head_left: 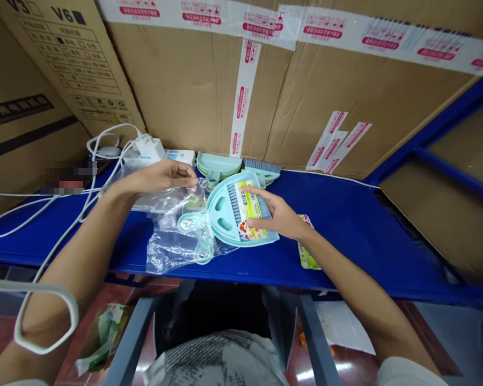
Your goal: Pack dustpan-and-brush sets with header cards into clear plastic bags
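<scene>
My right hand grips a light-green mini dustpan by its wide side, with a small brush nested in it. A yellow printed card lies over the grey-blue bristles, under my fingers. The handles of the set sit inside a clear plastic bag, which spreads to the left. My left hand is closed in a pinch at the bag's upper edge. Behind the set, a stack of similar dustpans and another brush lie against the cardboard.
On the blue table, more yellow-green cards lie under my right forearm. White cables loop at the left, near a white plug adapter. Large cardboard walls the back. A box with wrappers stands on the floor.
</scene>
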Demonstrator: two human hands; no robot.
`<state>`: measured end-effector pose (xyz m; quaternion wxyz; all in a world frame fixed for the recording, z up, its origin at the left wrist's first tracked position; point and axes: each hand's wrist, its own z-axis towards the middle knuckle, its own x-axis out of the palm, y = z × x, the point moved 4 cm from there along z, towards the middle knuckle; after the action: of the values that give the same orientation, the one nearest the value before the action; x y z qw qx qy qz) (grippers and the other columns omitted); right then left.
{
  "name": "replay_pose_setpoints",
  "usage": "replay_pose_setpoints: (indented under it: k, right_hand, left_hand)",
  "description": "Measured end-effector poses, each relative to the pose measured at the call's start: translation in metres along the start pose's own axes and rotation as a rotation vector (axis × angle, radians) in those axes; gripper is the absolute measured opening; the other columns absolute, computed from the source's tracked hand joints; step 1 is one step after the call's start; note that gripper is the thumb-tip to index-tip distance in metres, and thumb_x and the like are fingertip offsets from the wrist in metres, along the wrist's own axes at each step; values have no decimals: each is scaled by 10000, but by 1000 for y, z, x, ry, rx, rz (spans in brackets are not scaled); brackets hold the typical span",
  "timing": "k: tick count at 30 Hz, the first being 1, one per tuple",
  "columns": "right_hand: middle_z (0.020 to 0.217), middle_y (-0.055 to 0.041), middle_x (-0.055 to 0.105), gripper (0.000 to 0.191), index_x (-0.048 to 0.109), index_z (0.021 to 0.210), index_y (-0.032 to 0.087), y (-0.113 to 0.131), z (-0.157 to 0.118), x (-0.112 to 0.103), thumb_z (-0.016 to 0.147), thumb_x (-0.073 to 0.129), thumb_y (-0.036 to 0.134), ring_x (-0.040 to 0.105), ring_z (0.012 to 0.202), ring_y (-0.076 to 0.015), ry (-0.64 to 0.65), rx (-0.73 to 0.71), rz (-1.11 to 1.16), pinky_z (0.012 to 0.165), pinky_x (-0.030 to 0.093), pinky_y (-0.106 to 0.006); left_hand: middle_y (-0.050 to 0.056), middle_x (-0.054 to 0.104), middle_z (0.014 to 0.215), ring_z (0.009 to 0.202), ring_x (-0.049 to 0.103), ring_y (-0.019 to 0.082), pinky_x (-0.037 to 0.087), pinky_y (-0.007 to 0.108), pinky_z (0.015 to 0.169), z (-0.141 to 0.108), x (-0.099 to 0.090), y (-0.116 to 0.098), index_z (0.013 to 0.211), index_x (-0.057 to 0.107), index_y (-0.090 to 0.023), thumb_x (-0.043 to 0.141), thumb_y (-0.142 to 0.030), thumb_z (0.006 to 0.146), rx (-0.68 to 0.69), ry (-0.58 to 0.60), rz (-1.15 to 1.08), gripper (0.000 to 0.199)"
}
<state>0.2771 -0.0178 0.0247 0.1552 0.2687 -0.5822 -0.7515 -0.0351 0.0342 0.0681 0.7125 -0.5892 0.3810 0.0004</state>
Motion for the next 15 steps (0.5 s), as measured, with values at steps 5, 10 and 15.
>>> replay_pose_setpoints:
  k: [5,10,15]
  right_hand:
    - [1603,-73,626,837,625,1576,312,16,-5,-2,814,955,419,618,1434,-345,81,-98,-148,1245,489,-545]
    - [1490,-61,710,825,627,1578,342,18,-9,-3,823,950,420,686,1347,-332,161,-47,-126,1174,560,-538]
    - [1625,-74,607,888,605,1594,328,12,-6,-3,793,970,442,628,1428,-345,6,-61,-39,1208,541,-548]
  left_hand:
    - [95,799,809,641,719,175,579,296,601,10,31,-4,854,703,-192,835,-515,898,53,-87,-197,351]
    - [83,788,758,557,685,176,538,301,521,12,45,-7,859,691,-218,870,-499,864,119,-155,-263,334]
    - [91,829,901,743,745,198,586,309,659,7,43,-19,978,779,-208,839,-530,888,207,-187,-141,340]
